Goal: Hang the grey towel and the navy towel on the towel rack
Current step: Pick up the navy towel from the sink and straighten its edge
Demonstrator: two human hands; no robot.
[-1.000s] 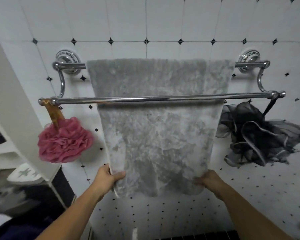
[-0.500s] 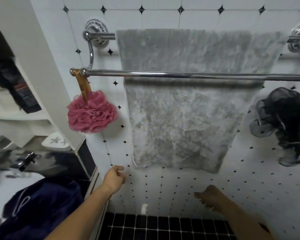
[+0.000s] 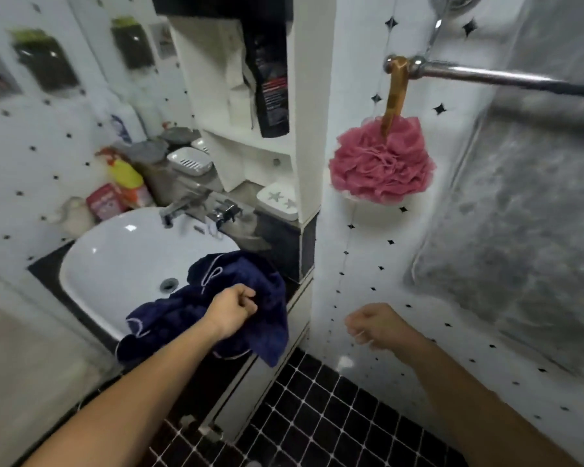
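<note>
The navy towel (image 3: 213, 311) lies crumpled over the front right rim of the white sink (image 3: 115, 261). My left hand (image 3: 231, 310) is curled in a loose fist right over it, and no cloth shows between the fingers. My right hand (image 3: 378, 326) is also a loose fist holding nothing, in front of the tiled wall. The grey towel (image 3: 520, 230) hangs flat at the right behind the chrome towel rack's front bar (image 3: 486, 77); only the rack's left end is in view.
A pink bath pouf (image 3: 381, 163) hangs from the bar's left end. A white shelf unit (image 3: 304, 129) with bottles stands between sink and rack. Soap dishes, bottles and a tap (image 3: 182, 207) crowd the back of the sink. Black floor tiles (image 3: 317, 416) lie below.
Both hands let go of the grey towel's lower corners and dropped. My view swung left and down to the sink, and my left hand moved onto the navy towel.
</note>
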